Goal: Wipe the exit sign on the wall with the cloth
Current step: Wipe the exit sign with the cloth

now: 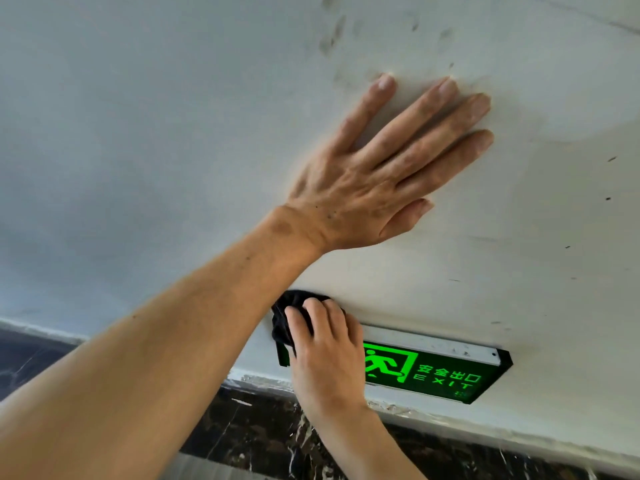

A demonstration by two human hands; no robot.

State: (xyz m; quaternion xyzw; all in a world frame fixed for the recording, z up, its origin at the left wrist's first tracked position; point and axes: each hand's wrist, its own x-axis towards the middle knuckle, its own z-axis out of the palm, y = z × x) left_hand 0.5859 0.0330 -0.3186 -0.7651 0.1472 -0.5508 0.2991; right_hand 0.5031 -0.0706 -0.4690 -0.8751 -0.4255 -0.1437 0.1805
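A green lit exit sign (436, 370) with a running figure and the word EXIT is set low in the white wall (156, 150). My right hand (325, 355) presses a bunched black cloth (289, 315) against the sign's upper left corner, covering that end. My left hand (384, 171) lies flat on the wall above the sign, fingers spread, holding nothing. The left forearm crosses in front of part of the cloth.
A dark marble skirting band (263, 434) with white veins runs below the wall's rough painted edge. Grey smudges and small dark specks mark the wall above and to the right of the left hand.
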